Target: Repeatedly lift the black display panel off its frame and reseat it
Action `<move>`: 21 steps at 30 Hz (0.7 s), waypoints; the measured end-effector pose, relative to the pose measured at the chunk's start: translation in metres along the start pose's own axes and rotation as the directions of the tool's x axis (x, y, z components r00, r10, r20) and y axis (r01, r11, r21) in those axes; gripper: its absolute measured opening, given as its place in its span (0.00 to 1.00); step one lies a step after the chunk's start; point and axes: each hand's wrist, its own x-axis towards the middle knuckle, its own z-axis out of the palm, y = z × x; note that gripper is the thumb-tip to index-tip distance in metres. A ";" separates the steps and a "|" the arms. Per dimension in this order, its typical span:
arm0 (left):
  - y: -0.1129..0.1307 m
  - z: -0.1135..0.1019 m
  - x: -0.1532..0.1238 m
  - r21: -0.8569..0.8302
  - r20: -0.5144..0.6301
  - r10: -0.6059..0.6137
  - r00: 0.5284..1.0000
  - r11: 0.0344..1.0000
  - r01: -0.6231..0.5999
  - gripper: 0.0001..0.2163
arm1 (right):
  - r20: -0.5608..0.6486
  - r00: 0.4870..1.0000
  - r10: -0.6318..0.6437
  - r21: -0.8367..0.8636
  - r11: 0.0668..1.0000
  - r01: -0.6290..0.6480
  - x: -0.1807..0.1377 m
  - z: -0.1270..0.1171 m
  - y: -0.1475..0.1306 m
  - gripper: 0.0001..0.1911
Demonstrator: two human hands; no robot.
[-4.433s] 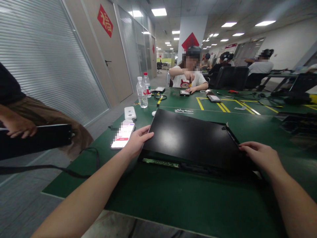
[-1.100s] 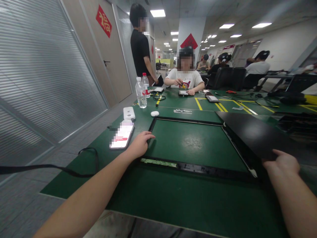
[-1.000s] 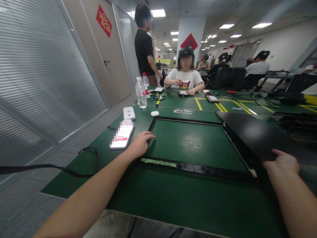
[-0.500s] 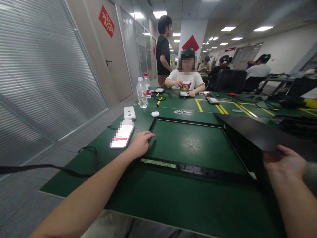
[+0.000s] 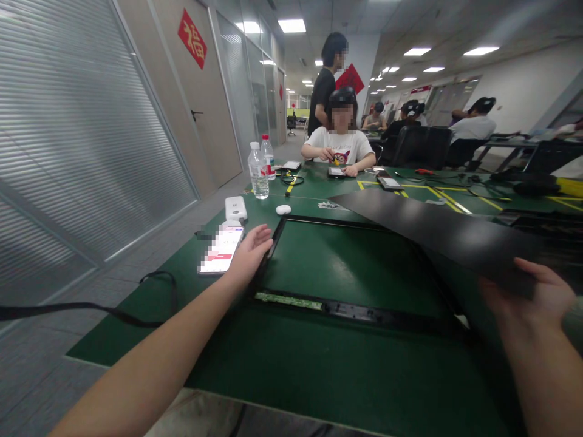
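So the flat black panel (image 5: 437, 230) is held up at a slant by the right hand (image 5: 532, 297), with the grip closed round its near right edge, thumb on top and fingers tucked underneath. It's kept above the right part of a thin black frame (image 5: 364, 314), which is laid flat on the green worktop (image 5: 341, 364), and the frame's right side is partly covered from view. A green circuit strip (image 5: 289, 300) is seated along the near bar, over toward the left. The frame's left side is met by the left hand (image 5: 250, 252), fingers pretty straight; whether anything is actually pinched there can't be told. Just left of that hand a lit phone (image 5: 223, 252) is parked, with a white box-shaped gadget (image 5: 235, 208) placed beyond it. A small white case (image 5: 283, 210) is set right by the frame's far left corner.
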 end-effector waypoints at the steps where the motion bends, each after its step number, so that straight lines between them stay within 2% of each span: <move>1: 0.002 0.001 0.000 -0.074 -0.029 -0.030 0.999 0.997 0.028 0.22 | 0.003 1.000 -0.003 -0.014 1.000 0.003 0.000 0.000 0.000 0.11; 4: 0.010 0.002 -0.001 -0.248 -0.041 -0.135 0.990 0.961 0.121 0.15 | 0.034 0.999 -0.022 -0.029 0.999 0.023 -0.003 0.001 0.002 0.09; 7: 0.018 0.004 -0.003 -0.344 0.016 -0.263 0.965 0.904 0.252 0.09 | 0.080 0.997 0.016 -0.076 0.997 -0.010 -0.004 0.000 0.002 0.13; 9: 0.023 0.005 -0.003 -0.394 0.067 -0.342 0.937 0.854 0.340 0.09 | 0.095 0.994 0.061 -0.124 0.991 -0.049 -0.001 -0.004 0.003 0.15; 12: 0.029 0.005 -0.005 -0.461 0.158 -0.406 0.900 0.776 0.431 0.12 | 0.074 0.995 0.063 -0.146 0.988 -0.052 0.010 -0.012 0.007 0.12; 14: 0.033 0.004 -0.006 -0.477 0.217 -0.417 0.883 0.743 0.469 0.14 | 0.060 0.997 0.045 -0.148 0.988 -0.035 0.017 -0.015 0.011 0.09; 16: 0.035 0.001 -0.007 -0.470 0.260 -0.405 0.877 0.740 0.481 0.16 | 0.085 0.993 0.087 -0.173 0.982 -0.071 0.020 -0.015 0.014 0.10; 19: 0.036 -0.002 -0.008 -0.457 0.287 -0.340 0.896 0.773 0.440 0.23 | 0.114 0.982 0.154 -0.222 0.967 -0.126 0.017 -0.012 0.017 0.12; 21: 0.037 -0.003 -0.008 -0.479 0.278 -0.297 0.914 0.782 0.399 0.24 | 0.158 0.972 0.176 -0.281 0.951 -0.126 0.013 -0.010 0.019 0.11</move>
